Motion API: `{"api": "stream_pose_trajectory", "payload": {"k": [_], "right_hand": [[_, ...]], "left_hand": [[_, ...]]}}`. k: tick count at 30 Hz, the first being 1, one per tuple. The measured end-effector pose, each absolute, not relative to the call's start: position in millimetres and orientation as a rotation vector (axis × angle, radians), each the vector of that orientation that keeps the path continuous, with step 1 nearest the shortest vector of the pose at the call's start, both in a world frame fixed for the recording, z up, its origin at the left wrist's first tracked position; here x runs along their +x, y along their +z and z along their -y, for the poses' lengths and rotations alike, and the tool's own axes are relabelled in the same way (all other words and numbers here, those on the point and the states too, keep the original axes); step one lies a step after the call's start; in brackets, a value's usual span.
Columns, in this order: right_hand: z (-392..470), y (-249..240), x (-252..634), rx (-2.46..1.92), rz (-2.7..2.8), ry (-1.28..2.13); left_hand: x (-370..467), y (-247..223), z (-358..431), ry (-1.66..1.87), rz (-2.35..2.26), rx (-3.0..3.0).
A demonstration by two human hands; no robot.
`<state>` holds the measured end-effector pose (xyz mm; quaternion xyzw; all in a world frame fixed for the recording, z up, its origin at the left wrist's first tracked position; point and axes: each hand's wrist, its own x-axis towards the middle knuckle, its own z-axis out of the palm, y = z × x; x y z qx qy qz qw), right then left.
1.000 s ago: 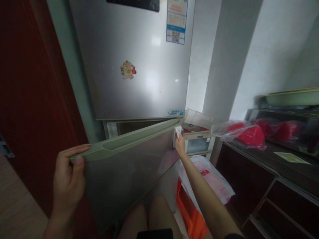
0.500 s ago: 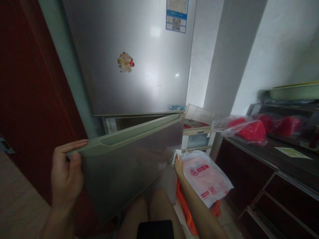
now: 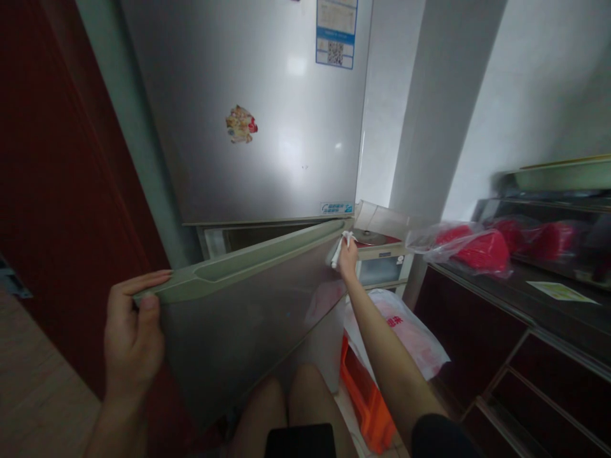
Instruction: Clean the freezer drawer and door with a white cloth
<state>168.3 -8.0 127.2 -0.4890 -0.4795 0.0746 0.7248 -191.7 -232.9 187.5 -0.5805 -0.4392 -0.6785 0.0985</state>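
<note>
The lower fridge door (image 3: 248, 324) stands ajar below the closed upper door (image 3: 267, 76). My left hand (image 3: 136, 337) grips its free top corner, thumb on the front face and fingers over the green-grey top edge. At the hinge side, my right hand (image 3: 349, 257) is closed on a white cloth (image 3: 338, 251), pressed against the door's front near its upper right corner. Part of the cloth is hidden by the fingers. A dark gap above the door shows a little of the fridge's inside.
An orange crate (image 3: 365, 397) with a white plastic bag (image 3: 420, 340) on it stands right of the fridge. Behind is a white appliance (image 3: 379, 270). Red items in clear plastic (image 3: 482, 248) lie on the dark counter (image 3: 539, 305). A dark red door (image 3: 62, 191) is at left.
My right hand has moved up along the door's right side with the cloth, from about mid-height to near the top corner. My left hand keeps its hold on the door.
</note>
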Motion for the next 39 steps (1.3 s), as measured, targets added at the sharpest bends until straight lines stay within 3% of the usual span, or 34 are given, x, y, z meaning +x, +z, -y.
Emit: {"api": "stream_pose_trajectory", "payload": {"k": [7,15,26,32,39], "right_hand": [[25,148,162,-1.098,1.163,0.052],[93,138,74,-1.144,1.394,-0.08],[162,143,-15,-0.896,1.988,-0.241],[173,137,17,-0.777,1.692,0.295],[166,67,133,-1.092,1.129,0.42]], "left_hand": [[-187,191,234,-2.016,1.276,-1.721],[-193,186,230,-2.025,1.295,-1.694],[-205,185,216,-2.008,1.325,-1.709],[-197,187,229,-1.986,1.323,-1.736],[-180,188,250,-1.981,1.234,-1.768]]}}
